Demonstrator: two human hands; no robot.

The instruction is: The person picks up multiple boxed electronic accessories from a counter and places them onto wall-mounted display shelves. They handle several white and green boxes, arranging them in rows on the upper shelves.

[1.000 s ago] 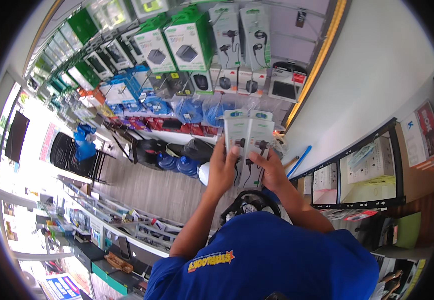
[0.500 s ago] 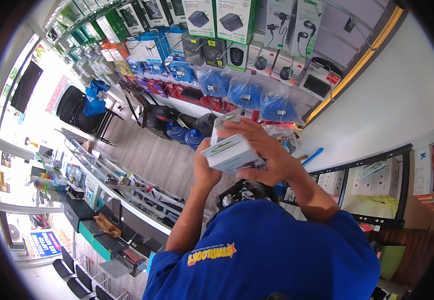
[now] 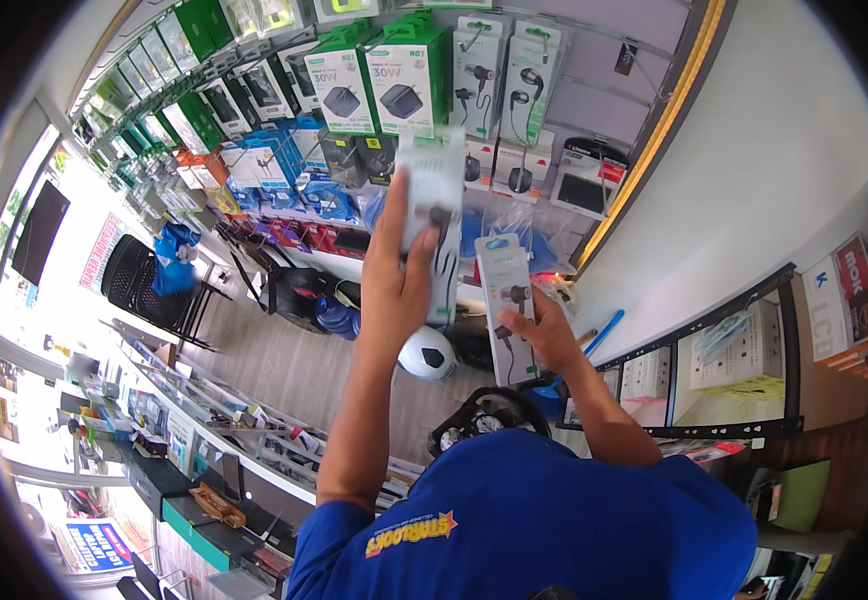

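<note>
Left hand (image 3: 394, 300), middle of the frame: part-closed, gripping a tall, pale, flat rectangular box (image 3: 426, 185) with a dark earphone picture. Fingers lie along its left side, thumb across the front. Box blurred, near upright, overlapping the hanging stock in view; cannot tell whether it touches any.

Right hand (image 3: 551, 338), right of centre: part-closed on a slim, pale rectangular box with a green-and-blue top (image 3: 502, 270). Thumb presses the front over the earphone picture; fingers mostly hidden behind. Box leans slightly left, apart from the other one.

Upper centre: white-and-green charger boxes (image 3: 406, 75) hang beside pale hanging earphone boxes (image 3: 476, 75). Below the left hand's wrist level, a white rounded object with a dark patch (image 3: 424, 357). Right of the right hand, a bright blue rod (image 3: 604, 333).
</note>
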